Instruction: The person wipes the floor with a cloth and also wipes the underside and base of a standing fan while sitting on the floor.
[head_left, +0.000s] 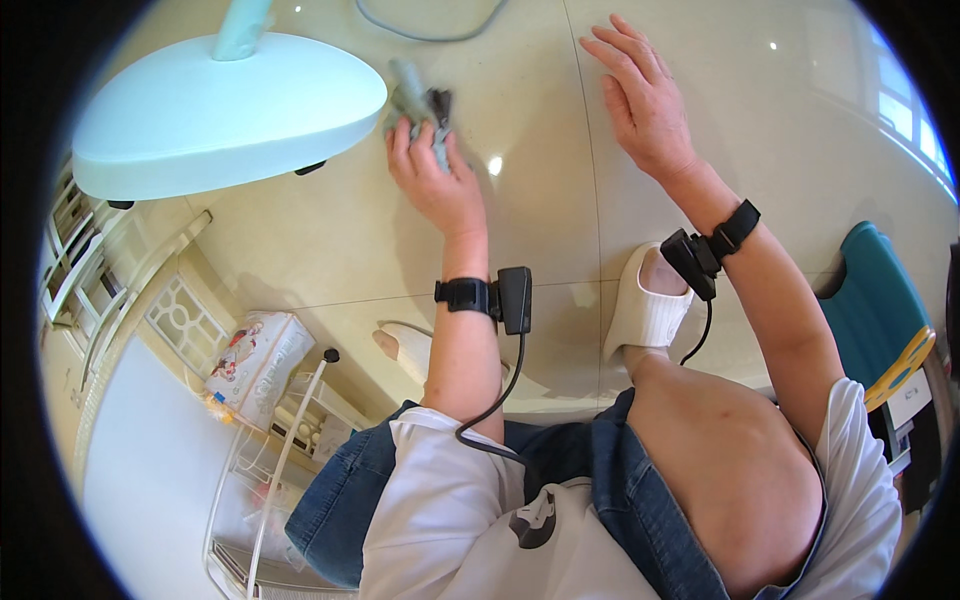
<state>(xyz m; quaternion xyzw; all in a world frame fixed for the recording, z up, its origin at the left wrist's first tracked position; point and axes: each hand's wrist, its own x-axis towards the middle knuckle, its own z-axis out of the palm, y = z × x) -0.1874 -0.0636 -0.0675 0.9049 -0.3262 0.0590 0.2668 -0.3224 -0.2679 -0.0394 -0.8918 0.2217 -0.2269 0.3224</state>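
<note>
My left hand (439, 176) grips a crumpled grey-green cloth (411, 94) low over the glossy tiled floor (525, 225). Something dark, too blurred to name, shows beside the cloth under my fingertips. To the right, my right hand (641, 101) is empty, its fingers spread above the floor. Both wrists wear a black strap with a small black device (514, 300) and a cable. The cloth lies just right of the rim of a pale blue-white rounded base (232, 112) with a post.
A grey cable (431, 36) curves across the floor at the top. White slippers (652, 307) are on my feet. At the lower left stand a white-framed rack (274, 480) and a printed box (262, 360). A teal plastic seat (874, 315) is at the right.
</note>
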